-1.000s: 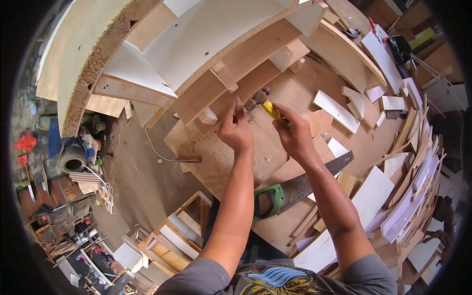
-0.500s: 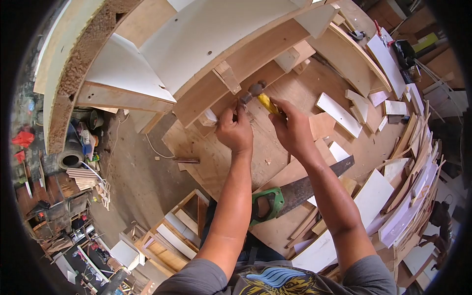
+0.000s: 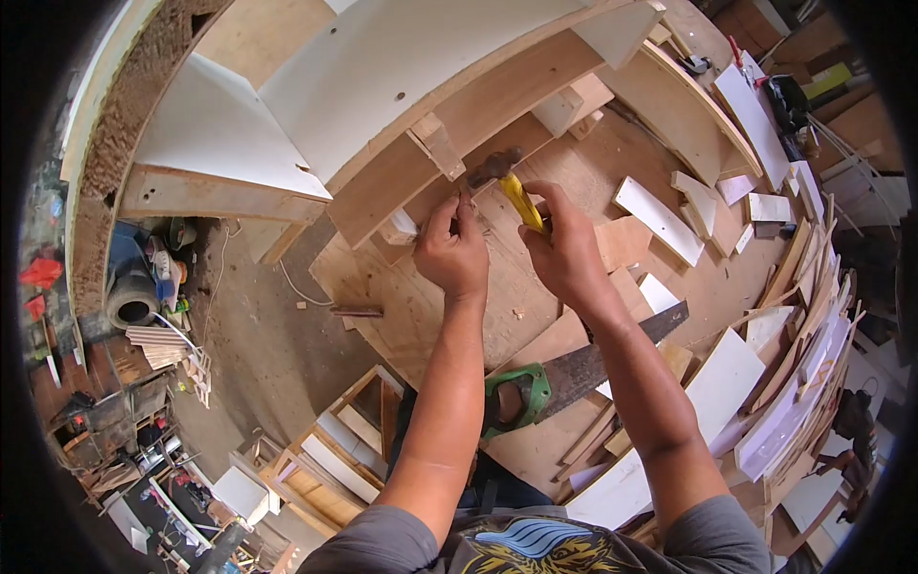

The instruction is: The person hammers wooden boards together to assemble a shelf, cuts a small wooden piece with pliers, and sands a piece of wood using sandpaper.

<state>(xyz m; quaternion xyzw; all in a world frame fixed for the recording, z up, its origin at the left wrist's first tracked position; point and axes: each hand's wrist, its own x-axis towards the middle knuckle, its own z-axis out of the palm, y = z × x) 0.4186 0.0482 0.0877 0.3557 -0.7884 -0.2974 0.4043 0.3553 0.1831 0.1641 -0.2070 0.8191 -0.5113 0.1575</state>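
Head view, left hand [image 3: 451,256]: just off centre towards 12 o'clock, thumb and finger pinched; whether anything small is between them I cannot tell.
Right hand [image 3: 572,251]: near 2 o'clock, gripping the hammer.
Hammer [image 3: 520,201]: near 1 o'clock, head close by the left fingertips, below the wooden framework [image 3: 535,86].
Saw [image 3: 574,375]: I see it lying at 4 o'clock.
Round vessel [image 3: 116,308]: at 9 o'clock, mouth visible; I cannot make out contents.
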